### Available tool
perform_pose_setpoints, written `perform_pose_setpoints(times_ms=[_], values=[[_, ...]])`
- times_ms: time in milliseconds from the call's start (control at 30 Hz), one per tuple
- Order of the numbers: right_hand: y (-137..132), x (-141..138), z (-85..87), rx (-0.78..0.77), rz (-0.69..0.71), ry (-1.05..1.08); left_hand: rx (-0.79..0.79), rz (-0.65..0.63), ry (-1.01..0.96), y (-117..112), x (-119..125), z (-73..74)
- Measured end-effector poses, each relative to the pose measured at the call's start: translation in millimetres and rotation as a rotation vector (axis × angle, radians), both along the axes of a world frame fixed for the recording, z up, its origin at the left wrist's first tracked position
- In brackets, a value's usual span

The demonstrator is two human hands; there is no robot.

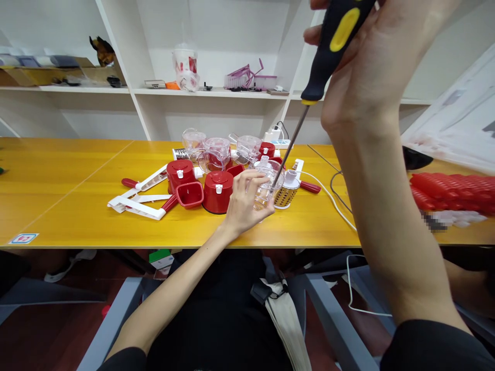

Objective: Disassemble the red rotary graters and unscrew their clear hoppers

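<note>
Screwdriver (328, 49) in R hand (371, 67), cup (266, 189) in L hand (243, 202).

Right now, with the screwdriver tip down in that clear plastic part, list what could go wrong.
1. The screwdriver tip works close to the fingers of the left hand gripping the clear plastic part; a slip could jab them.
2. The right hand grips the handle high up, so the long shaft may wobble off.
3. The perforated metal drum stands right beside; a jolt could tip it.
</note>
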State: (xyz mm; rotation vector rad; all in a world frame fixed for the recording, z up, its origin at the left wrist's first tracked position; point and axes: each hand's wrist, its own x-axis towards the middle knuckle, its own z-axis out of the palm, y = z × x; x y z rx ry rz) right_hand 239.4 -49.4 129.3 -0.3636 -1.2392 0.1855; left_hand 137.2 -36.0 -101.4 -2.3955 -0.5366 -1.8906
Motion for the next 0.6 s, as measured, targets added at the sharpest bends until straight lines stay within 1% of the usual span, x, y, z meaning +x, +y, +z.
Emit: perform_pose_setpoints(times_ms=[100, 133, 267, 333, 467, 600], values=[[0.3, -0.8, 1.0, -0.047, 0.038, 0.041, -0.004, 0.0, 0.0, 0.0, -0.2, 0.0], [-0.2, -1.4, 1.2, -0.056, 0.03, 0.052, -0.005, 0.0, 0.0, -0.1, -0.3, 0.1], [-4.5, -2.9, 0.8, 0.01, -0.097, 0.045, -0.003, 0.0, -0.002, -0.6, -0.4, 0.4], [-6.6, -2.7, 0.0, 0.015, -0.116, 0.013, -0.001, -0.002, -0.002, -0.7, -0.5, 0.4], [-8.7, -3.2, -2.5, 0.018, -0.038, -0.024, -0.005, 0.006, 0.009, -0.6, -0.8, 0.5], [-9.3, -6.4, -4.2, -0.013, 0.017, 0.01, 0.001, 0.008, 0.006, -0.5, -0.7, 0.6]])
